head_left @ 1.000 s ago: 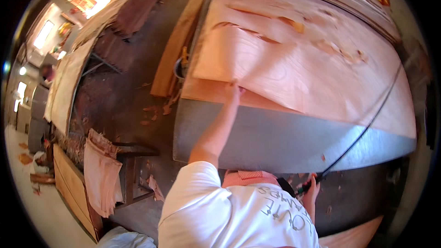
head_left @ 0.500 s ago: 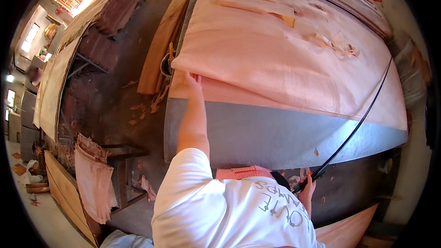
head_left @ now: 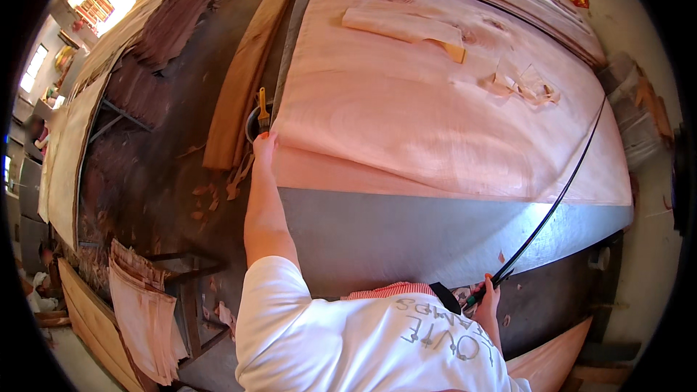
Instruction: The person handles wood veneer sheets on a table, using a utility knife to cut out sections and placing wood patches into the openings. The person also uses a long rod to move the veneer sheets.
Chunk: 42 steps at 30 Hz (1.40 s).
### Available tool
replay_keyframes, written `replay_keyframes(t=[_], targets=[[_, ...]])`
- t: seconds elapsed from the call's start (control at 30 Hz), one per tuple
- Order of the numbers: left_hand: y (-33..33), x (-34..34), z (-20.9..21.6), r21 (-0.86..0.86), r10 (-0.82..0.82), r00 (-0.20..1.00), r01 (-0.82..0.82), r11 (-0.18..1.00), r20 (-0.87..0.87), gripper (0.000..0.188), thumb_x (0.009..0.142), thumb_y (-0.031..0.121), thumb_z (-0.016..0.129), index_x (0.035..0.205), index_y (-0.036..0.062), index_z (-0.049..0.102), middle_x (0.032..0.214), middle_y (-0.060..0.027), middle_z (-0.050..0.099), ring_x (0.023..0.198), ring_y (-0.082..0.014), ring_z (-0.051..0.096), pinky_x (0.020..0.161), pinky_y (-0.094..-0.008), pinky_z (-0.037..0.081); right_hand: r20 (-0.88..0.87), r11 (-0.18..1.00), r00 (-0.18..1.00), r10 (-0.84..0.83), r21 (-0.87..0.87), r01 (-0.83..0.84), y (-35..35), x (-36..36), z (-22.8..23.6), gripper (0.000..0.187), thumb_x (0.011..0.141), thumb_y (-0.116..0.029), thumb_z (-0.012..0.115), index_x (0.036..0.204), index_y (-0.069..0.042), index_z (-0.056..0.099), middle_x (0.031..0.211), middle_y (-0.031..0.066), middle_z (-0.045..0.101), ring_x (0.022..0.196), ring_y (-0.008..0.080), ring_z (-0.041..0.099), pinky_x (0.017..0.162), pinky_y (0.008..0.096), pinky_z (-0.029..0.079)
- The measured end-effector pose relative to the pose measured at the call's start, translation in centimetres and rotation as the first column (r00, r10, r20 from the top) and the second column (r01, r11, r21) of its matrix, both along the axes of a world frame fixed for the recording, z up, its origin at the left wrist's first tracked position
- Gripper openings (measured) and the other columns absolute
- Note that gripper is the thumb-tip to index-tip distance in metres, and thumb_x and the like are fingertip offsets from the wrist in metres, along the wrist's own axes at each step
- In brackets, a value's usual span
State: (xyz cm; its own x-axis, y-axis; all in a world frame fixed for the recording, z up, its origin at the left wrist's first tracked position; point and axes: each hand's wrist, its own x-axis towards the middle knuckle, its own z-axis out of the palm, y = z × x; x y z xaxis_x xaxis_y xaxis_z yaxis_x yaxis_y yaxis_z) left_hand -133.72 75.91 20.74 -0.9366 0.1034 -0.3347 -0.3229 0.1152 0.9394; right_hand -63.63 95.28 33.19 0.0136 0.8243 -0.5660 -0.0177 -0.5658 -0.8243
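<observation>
A large thin sheet of pinkish wood veneer (head_left: 406,116) lies over a grey flat-topped table, rippled near its front edge. At the sheet's near left corner, my left hand (head_left: 266,147) is closed, its fingertips at the veneer's edge and partly hidden. Just beyond those fingers, a brush (head_left: 263,105) with a yellow handle stands in a dark round pot (head_left: 252,125). My right hand (head_left: 488,297), low at the right by my body, grips a long, thin black rod (head_left: 555,207). The rod bends up across the veneer to its right side.
Curled veneer scraps (head_left: 523,86) and a loose strip (head_left: 399,27) lie on the sheet. Wooden boards (head_left: 250,72) extend along the left side. Another veneer stack (head_left: 87,123) stands farther left, and folded veneer sheets (head_left: 141,319) hang over a frame at the lower left.
My left hand has moved left and nearer, from under the veneer's raised front edge to its left corner. That edge lies lower now. The right hand still holds the rod. The view has shifted slightly.
</observation>
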Motion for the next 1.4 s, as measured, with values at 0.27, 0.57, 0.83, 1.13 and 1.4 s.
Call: replay_keyframes(t=[0.27,0.57,0.83,1.13,1.4], targets=[[-1.0,-3.8,6.5,-0.661,-0.456,0.840,0.166,0.732,-0.294,0.041,0.073,0.043,0.057,0.081,0.0035,0.063,0.073,-0.0100,0.063,0.068,-0.0233,0.060,0.061,-0.0363,0.043,0.028,0.997,0.997,0.076,0.013,-0.076,-0.1,-1.8,0.3,0.017,0.085,-0.013,0.055,0.099,-0.006,0.052,0.062,0.0028,0.047,0.050,0.0135,0.049,0.045,0.0262,0.042],[9.2,-4.1,24.4,-0.317,-0.581,0.675,0.487,0.814,-0.456,0.027,0.075,0.021,0.057,0.055,0.0050,0.048,0.052,0.0038,0.042,0.048,-0.0052,0.039,0.043,-0.0253,0.030,0.045,0.997,0.997,0.060,0.038,-0.062,-0.3,-1.0,0.0,0.017,0.084,-0.013,0.055,0.099,-0.005,0.052,0.062,0.0027,0.047,0.051,0.0128,0.048,0.046,0.0259,0.042],[12.7,-0.7,38.1,-0.277,-0.553,0.497,0.524,0.806,-0.669,0.021,0.075,0.022,0.056,0.064,0.0032,0.056,0.054,0.0020,0.048,0.048,-0.0061,0.045,0.043,-0.0247,0.036,-0.042,0.999,0.998,0.038,0.011,-0.038,-0.9,-1.6,0.8,0.017,0.085,-0.012,0.053,0.100,-0.004,0.052,0.062,0.0023,0.046,0.051,0.0134,0.048,0.047,0.0277,0.042],[9.6,-0.2,41.3,-0.289,-0.463,0.567,0.374,0.882,-0.681,0.024,0.071,0.021,0.058,0.057,0.0031,0.051,0.051,0.0033,0.043,0.046,-0.0047,0.037,0.041,-0.0257,0.029,0.017,1.000,1.000,0.013,0.027,-0.013,-2.3,-0.5,1.0,0.019,0.084,-0.017,0.056,0.100,-0.007,0.051,0.062,0.0011,0.044,0.049,0.0117,0.044,0.043,0.0262,0.040],[3.8,4.1,37.9,-0.252,-0.412,0.605,0.334,0.908,-0.682,0.035,0.081,0.020,0.058,0.052,0.0101,0.040,0.049,0.0072,0.035,0.046,-0.0018,0.029,0.040,-0.0227,0.022,0.007,0.999,0.999,-0.033,0.017,0.033,-2.1,-0.5,1.3,0.019,0.084,-0.016,0.054,0.102,-0.007,0.051,0.062,0.0010,0.044,0.048,0.0106,0.043,0.043,0.0251,0.038]])
